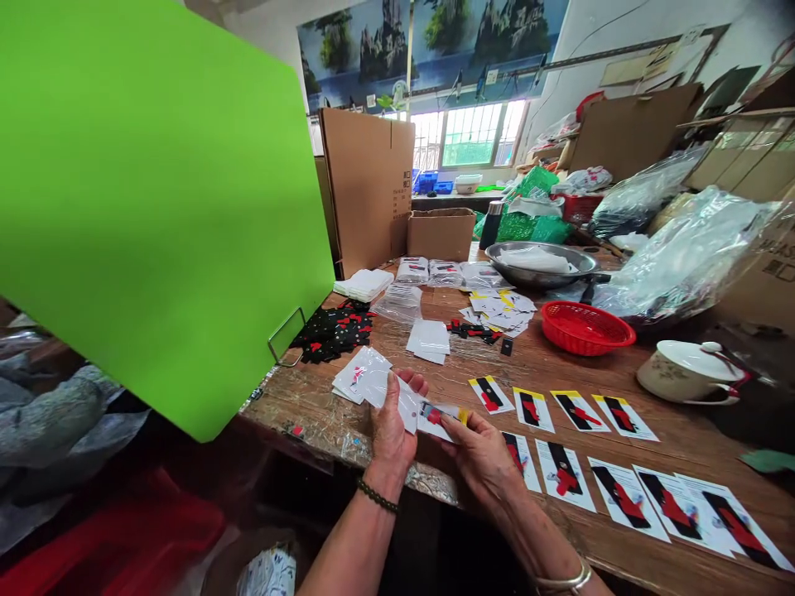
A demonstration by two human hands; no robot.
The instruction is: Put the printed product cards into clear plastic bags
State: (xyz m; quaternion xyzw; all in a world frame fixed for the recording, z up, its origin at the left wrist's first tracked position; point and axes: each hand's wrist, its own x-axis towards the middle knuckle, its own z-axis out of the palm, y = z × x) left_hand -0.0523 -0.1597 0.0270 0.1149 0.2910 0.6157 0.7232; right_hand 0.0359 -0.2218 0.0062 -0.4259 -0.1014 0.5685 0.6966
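Observation:
My left hand (pixel 392 430) holds a small clear plastic bag (pixel 407 404) over the near edge of the wooden table (pixel 546 372). My right hand (pixel 475 451) grips a white printed card (pixel 442 416) bearing a red-and-black item, its end at the bag's mouth. Both hands touch the card and bag together. A beaded bracelet sits on my left wrist, a silver bangle on my right. To the right lie two rows of similar cards (pixel 562 411), each showing a black-and-red piece.
Clear bags (pixel 360 374) lie just beyond my hands. A heap of black-and-red pieces (pixel 334 329), white stacks (pixel 428 339), a red basket (pixel 585 327), a metal bowl (pixel 540 263), a lidded white cup (pixel 688 372) and cardboard boxes (pixel 440 233) stand farther back. A green panel (pixel 149 207) covers the left.

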